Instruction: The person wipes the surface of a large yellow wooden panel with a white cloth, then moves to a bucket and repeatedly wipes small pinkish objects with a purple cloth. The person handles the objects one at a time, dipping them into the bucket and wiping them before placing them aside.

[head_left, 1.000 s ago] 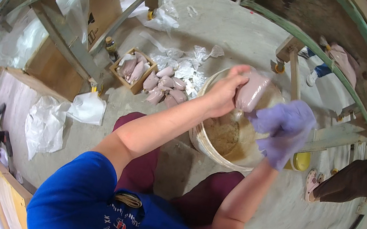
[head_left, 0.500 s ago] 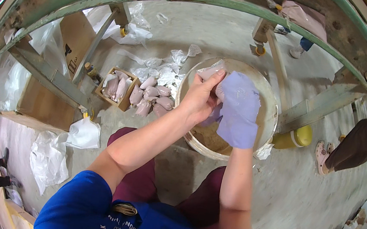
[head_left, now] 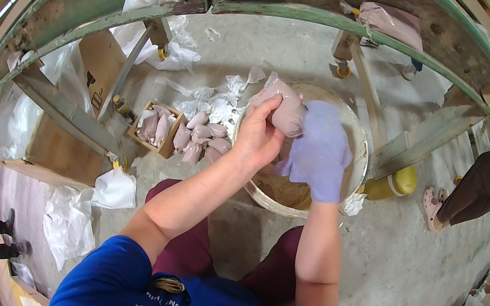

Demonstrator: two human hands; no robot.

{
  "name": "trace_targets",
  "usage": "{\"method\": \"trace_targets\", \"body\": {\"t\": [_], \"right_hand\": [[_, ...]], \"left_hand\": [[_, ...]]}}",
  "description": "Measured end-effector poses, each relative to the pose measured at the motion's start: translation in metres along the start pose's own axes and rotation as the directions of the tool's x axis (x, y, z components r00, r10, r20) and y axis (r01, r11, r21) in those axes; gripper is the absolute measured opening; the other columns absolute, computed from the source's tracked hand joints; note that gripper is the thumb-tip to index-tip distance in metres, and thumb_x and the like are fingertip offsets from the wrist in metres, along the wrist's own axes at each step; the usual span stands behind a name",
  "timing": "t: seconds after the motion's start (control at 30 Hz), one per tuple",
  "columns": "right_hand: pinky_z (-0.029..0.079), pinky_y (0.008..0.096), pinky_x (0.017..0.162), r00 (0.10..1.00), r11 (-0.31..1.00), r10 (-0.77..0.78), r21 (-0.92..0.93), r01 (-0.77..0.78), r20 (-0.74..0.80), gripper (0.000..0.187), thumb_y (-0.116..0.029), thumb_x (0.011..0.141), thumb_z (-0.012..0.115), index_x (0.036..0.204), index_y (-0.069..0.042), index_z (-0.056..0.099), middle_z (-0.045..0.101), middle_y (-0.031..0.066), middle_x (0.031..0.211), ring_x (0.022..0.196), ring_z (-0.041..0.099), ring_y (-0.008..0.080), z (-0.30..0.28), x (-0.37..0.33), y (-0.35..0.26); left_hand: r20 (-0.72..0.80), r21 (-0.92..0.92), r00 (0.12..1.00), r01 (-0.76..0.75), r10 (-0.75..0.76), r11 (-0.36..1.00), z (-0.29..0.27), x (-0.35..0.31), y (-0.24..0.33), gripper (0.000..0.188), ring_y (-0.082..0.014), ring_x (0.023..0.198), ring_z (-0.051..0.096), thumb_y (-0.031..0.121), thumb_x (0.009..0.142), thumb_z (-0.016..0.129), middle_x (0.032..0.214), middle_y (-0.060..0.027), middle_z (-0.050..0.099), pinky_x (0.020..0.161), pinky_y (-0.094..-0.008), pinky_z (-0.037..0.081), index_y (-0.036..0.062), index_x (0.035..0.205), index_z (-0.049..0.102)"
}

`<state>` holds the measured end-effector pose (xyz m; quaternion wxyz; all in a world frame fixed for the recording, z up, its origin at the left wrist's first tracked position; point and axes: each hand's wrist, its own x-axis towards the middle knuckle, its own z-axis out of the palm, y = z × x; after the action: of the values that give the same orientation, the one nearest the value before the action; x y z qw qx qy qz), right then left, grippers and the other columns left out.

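Observation:
My bare left hand (head_left: 259, 131) grips a small clear plastic bag of pinkish-brown powder (head_left: 288, 112), held tilted over the rim of a round tub (head_left: 363, 173). Its filled end is rounded and points toward my right hand; loose film shows at the far end. My right hand (head_left: 322, 150), in a lavender glove, is close beside the bag's right side. The glove is blurred and its fingers are mostly hidden, so I cannot tell whether they hold anything. Brown powder (head_left: 281, 186) lies in the tub beneath both hands.
Left of the tub, several filled bags (head_left: 201, 136) lie on the floor beside a small wooden box (head_left: 163, 144) of more bags. Crumpled clear plastic (head_left: 236, 83) lies behind them. A green-edged bench (head_left: 333, 15) spans the far side. A yellow cylinder (head_left: 405, 181) and another person's shoe (head_left: 431, 209) are at right.
The filled bag has turned into plain view in my left hand, its rounded end now toward the right. My gloved right hand has shifted slightly and no longer covers the bag.

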<state>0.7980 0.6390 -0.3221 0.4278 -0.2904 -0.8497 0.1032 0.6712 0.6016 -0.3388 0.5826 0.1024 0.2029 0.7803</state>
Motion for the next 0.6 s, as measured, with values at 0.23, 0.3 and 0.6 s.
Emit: {"method": "trace_targets", "body": {"t": [0.23,0.3,0.6], "right_hand": [[0.046,0.0312,0.076,0.817,0.468,0.556,0.756,-0.458,0.151,0.019,-0.011,0.083,0.059,0.099,-0.001,0.056,0.06,0.0102,0.102,0.09,0.057,0.021,0.009,0.006,-0.016],[0.046,0.0312,0.074,0.64,-0.06,0.684,0.901,-0.429,0.35,0.019,-0.009,0.081,0.059,0.098,-0.001,0.056,0.06,0.0118,0.099,0.087,0.058,0.0234,0.013,0.006,-0.016],[0.046,0.0382,0.069,0.999,0.998,-0.024,-0.058,0.022,-0.024,0.02,-0.009,0.072,0.06,0.091,-0.003,0.056,0.059,0.0164,0.091,0.08,0.058,0.0348,0.004,0.014,-0.024]], "left_hand": [[0.028,-0.032,0.998,-0.047,0.048,0.998,0.011,-0.009,-0.008,0.042,-0.0267,0.115,0.051,0.015,0.088,0.054,0.12,-0.0123,0.053,0.101,-0.0398,0.039,0.0022,0.126,0.04],[0.042,-0.013,0.996,-0.072,0.073,0.997,0.013,-0.011,-0.007,0.042,-0.0272,0.115,0.051,0.013,0.088,0.053,0.118,-0.0116,0.054,0.099,-0.0404,0.04,0.0033,0.126,0.04],[0.057,0.13,0.952,-0.305,0.3,0.943,0.022,-0.009,0.0,0.047,-0.0284,0.113,0.051,0.009,0.087,0.054,0.118,-0.0133,0.05,0.094,-0.0419,0.043,0.0104,0.127,0.029]]}}
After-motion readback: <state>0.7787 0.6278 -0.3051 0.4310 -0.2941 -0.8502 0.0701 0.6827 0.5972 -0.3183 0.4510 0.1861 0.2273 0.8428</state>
